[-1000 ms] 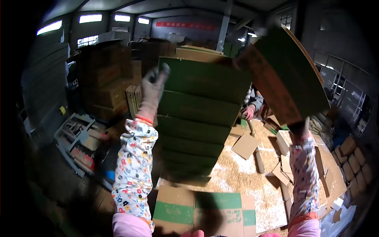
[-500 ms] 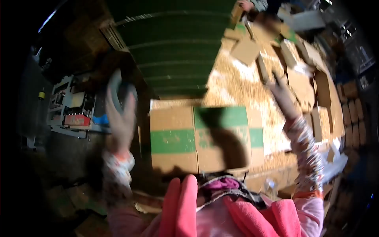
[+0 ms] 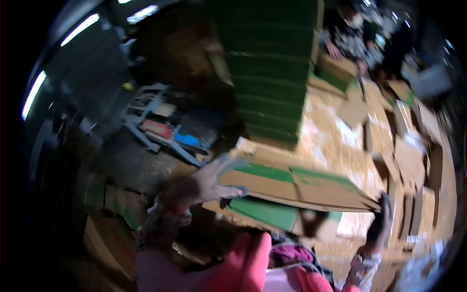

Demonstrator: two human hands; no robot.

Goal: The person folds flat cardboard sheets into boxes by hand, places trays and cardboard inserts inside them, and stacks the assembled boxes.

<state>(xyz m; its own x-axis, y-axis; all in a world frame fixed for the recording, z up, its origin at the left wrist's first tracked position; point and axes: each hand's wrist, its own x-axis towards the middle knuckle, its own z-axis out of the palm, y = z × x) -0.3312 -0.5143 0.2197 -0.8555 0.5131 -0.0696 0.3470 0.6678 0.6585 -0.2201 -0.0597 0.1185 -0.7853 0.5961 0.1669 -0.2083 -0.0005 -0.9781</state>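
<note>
A flattened cardboard box (image 3: 316, 190) with a green band is raised and tilted in front of me, held at its two ends. My left hand (image 3: 214, 182) is closed on its left end, thumb below and fingers above, slightly smeared by motion. At the opposite end my right hand (image 3: 383, 219), dark at the fingers, grips the edge. Beneath it lies another flat cardboard piece (image 3: 262, 213) with green print, on the wood-grained tabletop (image 3: 331, 141); the raised box partly hides it.
A tall green ridged stack (image 3: 272, 87) stands at the table's far side. Folded cardboard pieces (image 3: 408, 163) crowd the right. Across the table, a person (image 3: 348, 41) has hands by a cardboard box (image 3: 335, 73). A metal frame (image 3: 151, 117) stands at left, and cardboard (image 3: 109, 243) lies lower left.
My hands were apart and off the cardboard; they have come down and taken hold of a flattened box at both ends, lifting and tilting it. The view has swung left and upward.
</note>
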